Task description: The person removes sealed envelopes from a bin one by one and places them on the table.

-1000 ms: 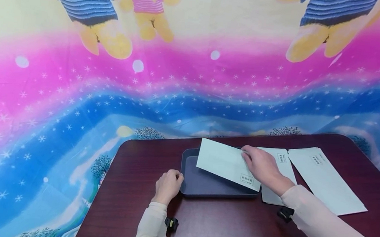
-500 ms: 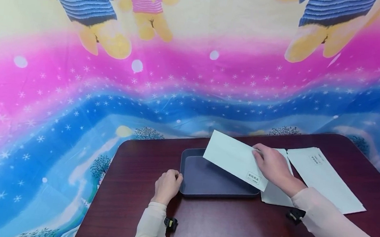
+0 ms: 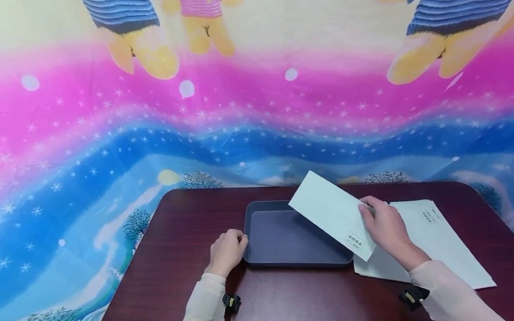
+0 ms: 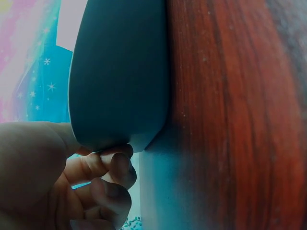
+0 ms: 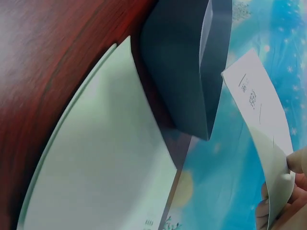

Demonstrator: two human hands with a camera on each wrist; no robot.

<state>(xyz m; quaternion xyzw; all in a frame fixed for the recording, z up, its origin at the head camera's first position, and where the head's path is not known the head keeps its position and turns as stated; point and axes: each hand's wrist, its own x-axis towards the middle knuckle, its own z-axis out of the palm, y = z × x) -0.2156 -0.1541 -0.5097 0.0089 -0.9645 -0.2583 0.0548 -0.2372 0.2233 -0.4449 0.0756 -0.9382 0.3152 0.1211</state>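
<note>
My right hand (image 3: 388, 227) pinches a pale green envelope (image 3: 328, 207) by its right end, thumb on the near face. In the head view the envelope is tilted and overlaps the right part of a dark grey tray (image 3: 277, 239). Its printed face, slightly bent, shows in the right wrist view, where the fingers (image 5: 297, 160) grip one end. At the tray's left side, my left hand (image 3: 226, 252) holds the rim between thumb and curled fingers. The left wrist view shows those fingers (image 4: 112, 199) against the tray's outer wall (image 4: 117, 72).
More pale envelopes (image 3: 442, 243) lie in overlapping piles right of the tray, partly behind my right hand. The reddish-brown table (image 3: 299, 307) ends at a rounded back edge, before a printed cloth backdrop (image 3: 243, 103). A small black device (image 3: 232, 302) sits on each wrist.
My right hand has moved right with the envelope, away from the tray's middle, and the envelope has tilted more steeply. The left hand and the tray have stayed put.
</note>
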